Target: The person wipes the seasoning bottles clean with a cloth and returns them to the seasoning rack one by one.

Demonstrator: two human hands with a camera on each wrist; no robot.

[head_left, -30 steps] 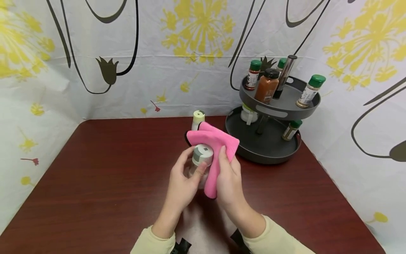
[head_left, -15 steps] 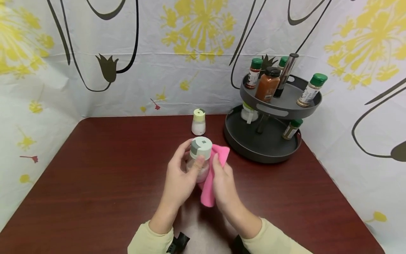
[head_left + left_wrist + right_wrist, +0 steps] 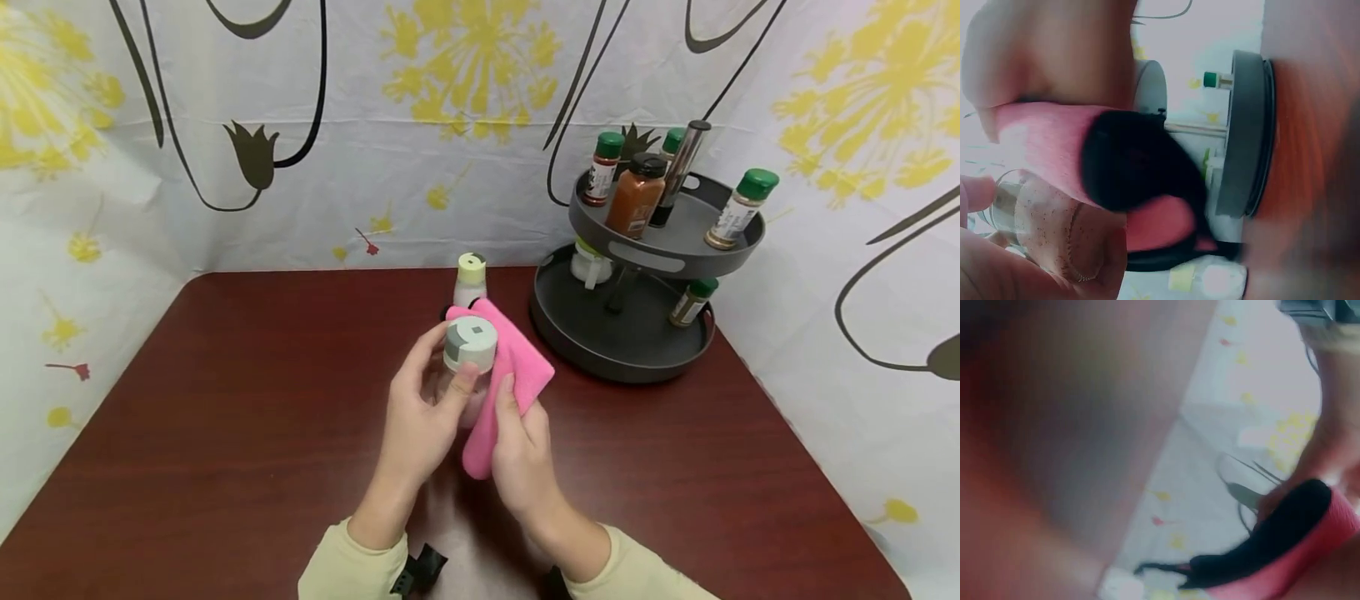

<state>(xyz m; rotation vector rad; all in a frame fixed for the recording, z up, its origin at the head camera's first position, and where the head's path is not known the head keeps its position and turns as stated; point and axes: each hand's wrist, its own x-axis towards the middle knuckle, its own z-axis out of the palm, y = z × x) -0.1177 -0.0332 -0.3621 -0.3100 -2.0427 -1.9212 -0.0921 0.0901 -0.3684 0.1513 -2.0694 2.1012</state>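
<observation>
My left hand (image 3: 412,429) grips a clear shaker jar with a pale grey-green lid (image 3: 470,343), held upright above the table. In the left wrist view the jar's glass (image 3: 1047,222) shows small brown specks and pale contents. My right hand (image 3: 522,462) pinches a folded pink cloth (image 3: 519,354) with black edging and keeps it against the jar's right side. Part of the jar's body is hidden by the fingers and the cloth. Black trim on the cloth (image 3: 1279,531) is seen in the blurred right wrist view.
Behind the cloth stands another shaker with a yellow-green lid (image 3: 471,279). A dark two-tier round stand (image 3: 622,362) at the back right bears several spice bottles, among them an orange-brown one (image 3: 636,204). Patterned white sheeting (image 3: 315,242) borders the dark red-brown table (image 3: 225,433).
The cloth dips down along the jar, then comes back up, covering part of the rear shaker again. Both hands shift slightly left, with the jar still in the left hand.
</observation>
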